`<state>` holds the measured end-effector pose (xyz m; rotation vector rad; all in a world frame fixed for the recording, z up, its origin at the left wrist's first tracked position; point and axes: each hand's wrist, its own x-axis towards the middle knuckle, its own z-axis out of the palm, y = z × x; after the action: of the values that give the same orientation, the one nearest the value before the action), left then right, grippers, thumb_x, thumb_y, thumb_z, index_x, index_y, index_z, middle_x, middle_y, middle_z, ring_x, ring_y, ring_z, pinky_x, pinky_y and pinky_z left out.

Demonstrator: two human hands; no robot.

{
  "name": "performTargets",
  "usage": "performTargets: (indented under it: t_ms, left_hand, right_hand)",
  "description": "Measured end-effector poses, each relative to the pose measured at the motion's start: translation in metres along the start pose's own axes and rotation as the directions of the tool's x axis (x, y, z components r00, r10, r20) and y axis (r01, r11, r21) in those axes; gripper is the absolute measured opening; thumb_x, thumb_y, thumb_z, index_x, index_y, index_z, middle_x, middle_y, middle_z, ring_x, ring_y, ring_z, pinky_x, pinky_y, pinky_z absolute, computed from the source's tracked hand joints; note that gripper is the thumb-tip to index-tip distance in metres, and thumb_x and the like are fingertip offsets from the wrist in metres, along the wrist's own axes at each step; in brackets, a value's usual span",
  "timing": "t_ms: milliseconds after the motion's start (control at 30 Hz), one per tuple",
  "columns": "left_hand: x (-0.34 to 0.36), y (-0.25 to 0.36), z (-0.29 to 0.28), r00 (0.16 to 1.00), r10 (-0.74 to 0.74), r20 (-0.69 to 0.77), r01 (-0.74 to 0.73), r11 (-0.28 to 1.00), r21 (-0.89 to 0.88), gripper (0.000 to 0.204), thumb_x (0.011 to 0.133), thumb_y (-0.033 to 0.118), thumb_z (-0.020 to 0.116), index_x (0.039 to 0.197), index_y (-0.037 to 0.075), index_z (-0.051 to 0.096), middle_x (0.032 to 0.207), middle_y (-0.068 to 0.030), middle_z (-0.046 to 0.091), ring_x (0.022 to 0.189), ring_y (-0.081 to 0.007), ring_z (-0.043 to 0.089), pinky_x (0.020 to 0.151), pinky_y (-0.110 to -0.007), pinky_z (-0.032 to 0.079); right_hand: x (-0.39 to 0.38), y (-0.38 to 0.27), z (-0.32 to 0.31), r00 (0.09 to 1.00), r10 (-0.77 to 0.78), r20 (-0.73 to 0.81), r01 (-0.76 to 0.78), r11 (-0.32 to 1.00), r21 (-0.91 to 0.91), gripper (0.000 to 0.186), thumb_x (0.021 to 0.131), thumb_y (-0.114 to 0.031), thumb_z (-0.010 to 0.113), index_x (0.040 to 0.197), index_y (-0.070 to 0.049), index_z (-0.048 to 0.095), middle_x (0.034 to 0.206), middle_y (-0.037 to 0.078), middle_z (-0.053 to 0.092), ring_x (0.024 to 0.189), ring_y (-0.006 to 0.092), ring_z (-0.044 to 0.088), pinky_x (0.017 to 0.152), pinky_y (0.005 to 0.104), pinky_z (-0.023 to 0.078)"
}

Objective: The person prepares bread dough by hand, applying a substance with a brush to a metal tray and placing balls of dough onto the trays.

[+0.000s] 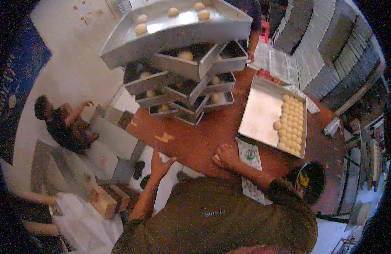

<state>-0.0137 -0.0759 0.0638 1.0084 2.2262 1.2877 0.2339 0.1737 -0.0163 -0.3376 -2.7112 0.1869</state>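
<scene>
My left hand (162, 166) is held off the table's near edge, thumb apart and fingers stretched, with nothing seen in it. On the red-brown table top (191, 144) my right hand (226, 155) is cupped, its fingers curled down. A small pale lump, which looks like a dough ball (216, 157), shows at its edge; most of it is hidden. To the right of that hand stands a large metal tray (260, 111). Round dough balls (292, 122) fill its right side in close rows, and its left side is bare.
Crisscrossed metal trays (174, 38) holding dough balls rise at the far side. A patterned carton strip (249, 156) lies beside my right forearm, near a dark bowl (310, 183). One person (64, 122) sits at left; another person's arm (252, 44) shows behind the stack.
</scene>
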Motion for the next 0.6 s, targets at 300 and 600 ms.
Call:
performTargets:
  t_ms: [300, 600]
  left_hand:
    - [0.018, -0.01, 0.017, 0.973, 0.009, -0.23, -0.058, 0.976, -0.208, 0.087, 0.088, 0.013, 0.075, 0.156, 0.0, 0.022, 0.141, -0.0258, 0.053, 0.124, -0.0341, 0.058, 0.098, -0.042, 0.052]
    - [0.093, -0.048, 0.046, 0.977, 0.211, -0.021, -0.194, 0.93, 0.311, 0.062, 0.096, 0.039, 0.064, 0.136, -0.006, 0.05, 0.111, -0.0254, 0.065, 0.097, -0.0393, 0.063, 0.086, -0.049, 0.049]
  right_hand:
    - [-0.029, 0.007, 0.078, 0.974, -0.223, -0.024, 0.225, 0.967, 0.122, 0.023, 0.089, -0.026, 0.062, 0.095, -0.004, 0.067, 0.102, 0.019, 0.064, 0.1, 0.0368, 0.06, 0.087, 0.0513, 0.048]
    - [0.023, -0.025, 0.008, 0.99, -0.076, 0.118, 0.071, 0.996, 0.046, 0.034, 0.092, -0.029, 0.062, 0.113, -0.003, 0.066, 0.106, 0.017, 0.066, 0.098, 0.0363, 0.062, 0.086, 0.0476, 0.051]
